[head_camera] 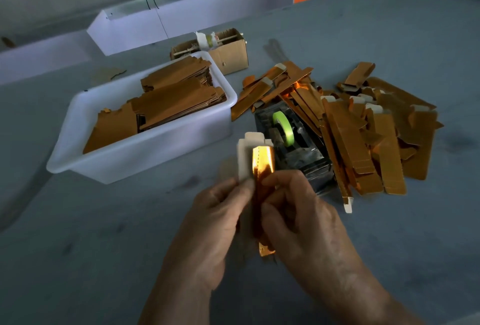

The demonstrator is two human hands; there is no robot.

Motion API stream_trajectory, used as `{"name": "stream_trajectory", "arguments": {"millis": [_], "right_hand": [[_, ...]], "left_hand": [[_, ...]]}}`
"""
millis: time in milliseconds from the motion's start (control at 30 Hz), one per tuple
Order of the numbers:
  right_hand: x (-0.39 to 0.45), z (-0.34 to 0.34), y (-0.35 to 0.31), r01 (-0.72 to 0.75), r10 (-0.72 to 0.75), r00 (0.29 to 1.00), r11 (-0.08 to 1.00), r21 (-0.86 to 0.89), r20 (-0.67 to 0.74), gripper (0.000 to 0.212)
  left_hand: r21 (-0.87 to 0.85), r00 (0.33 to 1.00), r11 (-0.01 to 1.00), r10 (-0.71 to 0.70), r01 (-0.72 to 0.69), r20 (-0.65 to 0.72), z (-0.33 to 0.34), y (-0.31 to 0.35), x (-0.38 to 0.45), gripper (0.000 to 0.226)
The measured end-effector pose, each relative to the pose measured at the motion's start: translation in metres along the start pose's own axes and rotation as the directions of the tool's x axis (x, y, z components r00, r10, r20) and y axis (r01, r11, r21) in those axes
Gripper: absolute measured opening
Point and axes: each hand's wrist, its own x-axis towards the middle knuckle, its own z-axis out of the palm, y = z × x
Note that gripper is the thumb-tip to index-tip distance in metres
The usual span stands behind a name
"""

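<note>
The left hand (218, 221) and the right hand (301, 215) are bare, with skin showing from fingertips to wrists. Tendons and veins stand out as raised lines across the back of the right hand, and the skin is creased over its knuckles. The left thumbnail looks short and plain. The left forearm (187, 285) and the right forearm (363, 296) are bare too, uncovered as far as the view reaches. Faint veins run along the right one. Dim light leaves both arms in shade.
</note>
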Motion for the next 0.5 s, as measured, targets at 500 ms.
{"name": "stream_trajectory", "arguments": {"millis": [500], "right_hand": [[0.0056,-0.0059,-0.0001,-0.326,0.366,0.931,0.814,0.481,0.012,0.017]], "left_hand": [[0.069,0.999,0.997,0.020,-0.021,0.026,-0.0064,0.0000,-0.0047,0.031]]}}
